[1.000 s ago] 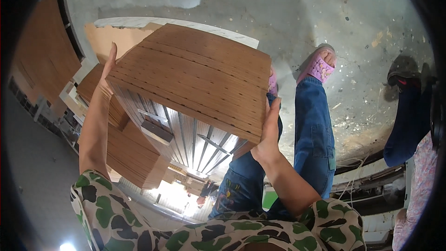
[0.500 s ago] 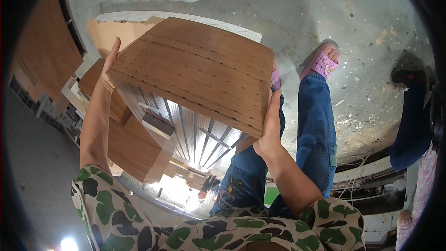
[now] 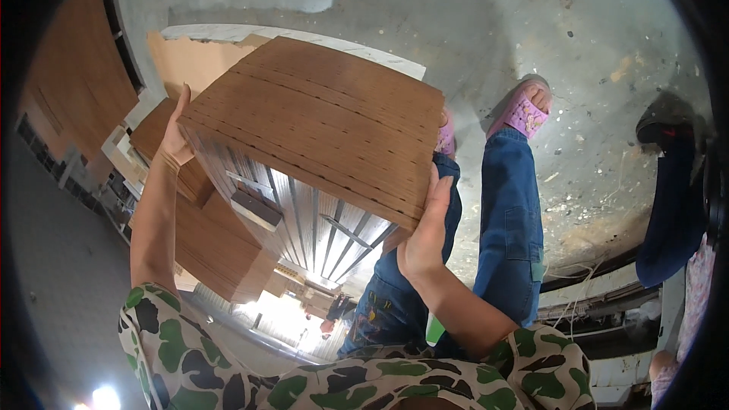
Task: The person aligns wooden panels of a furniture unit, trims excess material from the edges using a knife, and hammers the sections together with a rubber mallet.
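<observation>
Between my hands is a thick, box-shaped stack of brown wood-look boards (image 3: 315,125), tilted, with rows of dark small marks along its layered edges. Its lower face is glossy and seems to reflect bright lights and ribbed lines. My left hand (image 3: 176,133) presses against the left end, fingers pointing up along it. At the lower right corner, my right hand (image 3: 427,231) holds the other end with its palm and fingers against it. What supports the stack from below is hidden.
More brown board stacks (image 3: 216,239) stand to the left, and a large brown panel (image 3: 80,68) lies farther left. Behind is a sheet of cardboard (image 3: 201,61). A person's feet in pink slippers (image 3: 522,106) are on the grey floor (image 3: 425,0). Another person's dark leg (image 3: 670,212) is at right.
The stack has shifted slightly down, its right end a little to the left. My right hand has moved down and left with it; both hands keep their hold.
</observation>
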`<state>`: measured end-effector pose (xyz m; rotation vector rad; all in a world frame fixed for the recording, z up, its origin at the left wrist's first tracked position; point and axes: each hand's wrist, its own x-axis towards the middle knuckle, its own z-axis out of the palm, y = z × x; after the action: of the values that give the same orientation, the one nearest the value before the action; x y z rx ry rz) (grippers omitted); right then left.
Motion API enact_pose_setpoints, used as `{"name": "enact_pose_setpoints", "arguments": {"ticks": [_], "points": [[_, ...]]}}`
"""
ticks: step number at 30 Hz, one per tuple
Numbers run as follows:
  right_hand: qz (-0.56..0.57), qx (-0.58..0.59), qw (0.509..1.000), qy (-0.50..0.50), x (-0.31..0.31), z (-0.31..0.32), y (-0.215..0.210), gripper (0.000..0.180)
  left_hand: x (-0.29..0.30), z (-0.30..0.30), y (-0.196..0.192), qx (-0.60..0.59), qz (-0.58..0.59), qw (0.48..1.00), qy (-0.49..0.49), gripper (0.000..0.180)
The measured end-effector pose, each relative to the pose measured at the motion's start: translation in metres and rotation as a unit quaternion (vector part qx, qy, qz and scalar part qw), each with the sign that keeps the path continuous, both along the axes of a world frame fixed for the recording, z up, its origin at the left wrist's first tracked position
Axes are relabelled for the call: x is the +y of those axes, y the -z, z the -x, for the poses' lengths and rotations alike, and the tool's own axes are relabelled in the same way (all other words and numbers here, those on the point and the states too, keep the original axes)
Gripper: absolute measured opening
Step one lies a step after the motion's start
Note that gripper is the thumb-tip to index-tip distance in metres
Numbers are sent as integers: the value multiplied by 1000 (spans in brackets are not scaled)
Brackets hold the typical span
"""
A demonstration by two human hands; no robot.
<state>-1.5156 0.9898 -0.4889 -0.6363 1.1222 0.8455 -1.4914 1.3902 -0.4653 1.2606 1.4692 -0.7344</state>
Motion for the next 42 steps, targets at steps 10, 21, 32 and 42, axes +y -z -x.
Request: {"name": "enact_pose_setpoints", "arguments": {"ticks": [10,21,32,42], "points": [[19,-7,1000,16,2,12,6,63,8,0,5,12,42,995,-94,64],[187,18,977,-96,-45,10,124,93,34,-32,35,67,149,986,37,79],[-79,42,995,-44,-27,28,257,111,30,-64,144,220,177,944,169,63],[-51,112,992,-27,1,-5,243,109,33,-76,179,185,164,900,360,65]]}}
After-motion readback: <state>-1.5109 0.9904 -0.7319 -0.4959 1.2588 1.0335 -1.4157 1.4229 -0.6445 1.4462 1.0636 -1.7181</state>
